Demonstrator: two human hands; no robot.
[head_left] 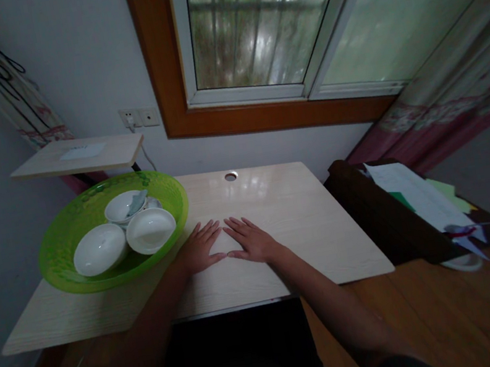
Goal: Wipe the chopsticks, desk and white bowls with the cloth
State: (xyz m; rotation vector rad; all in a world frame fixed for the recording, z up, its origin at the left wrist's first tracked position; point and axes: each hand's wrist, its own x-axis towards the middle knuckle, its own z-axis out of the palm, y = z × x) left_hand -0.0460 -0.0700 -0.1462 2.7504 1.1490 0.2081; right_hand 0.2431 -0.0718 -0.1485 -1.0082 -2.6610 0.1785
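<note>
My left hand (199, 248) lies flat on the pale wooden table (330, 244), fingers apart, close to the right rim of a green plastic basin (61, 280). Beside it, my right hand (252, 240) also rests flat with spread fingers. The fingertips of both hands nearly meet, and neither holds anything. Inside the basin are a white bowl (100, 250) at the front left, another white bowl (151, 229) at the right, and a third bowl (116, 207) behind them. A greyish spoon (137, 203) leans in the rear bowl. Small white ware beside it is partly hidden.
A raised shelf (75, 155) with a paper label stands behind the basin. The table has a round cable hole (231, 176) near its back edge. To the right, a dark brown cabinet (386, 216) carries papers (420, 192). Behind is a window (265, 23) with curtains.
</note>
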